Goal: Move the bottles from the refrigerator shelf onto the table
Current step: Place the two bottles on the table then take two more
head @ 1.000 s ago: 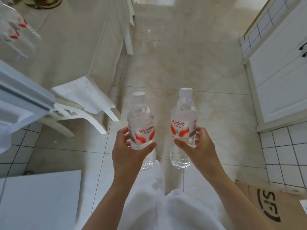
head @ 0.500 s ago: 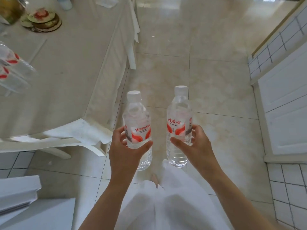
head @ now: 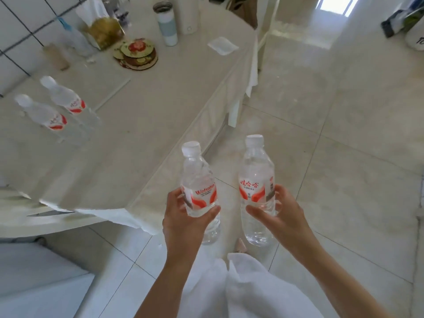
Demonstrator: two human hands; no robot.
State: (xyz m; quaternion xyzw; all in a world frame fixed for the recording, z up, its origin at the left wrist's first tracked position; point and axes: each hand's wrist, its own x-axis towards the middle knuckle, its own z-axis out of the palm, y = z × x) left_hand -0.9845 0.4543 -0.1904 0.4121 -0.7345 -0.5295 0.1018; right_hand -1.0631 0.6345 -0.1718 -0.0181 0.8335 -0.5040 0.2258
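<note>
Pale floor tiles lie under both your hands. Your left hand curls round one water bottle at its red label, and your right hand curls round a second bottle the same way; both stand upright, caps on, just beside the table edge and above the floor. Farther left on the cloth-covered top stand two more bottles, close together. Beyond them sit a stack of flowered coasters and a tumbler.
</note>
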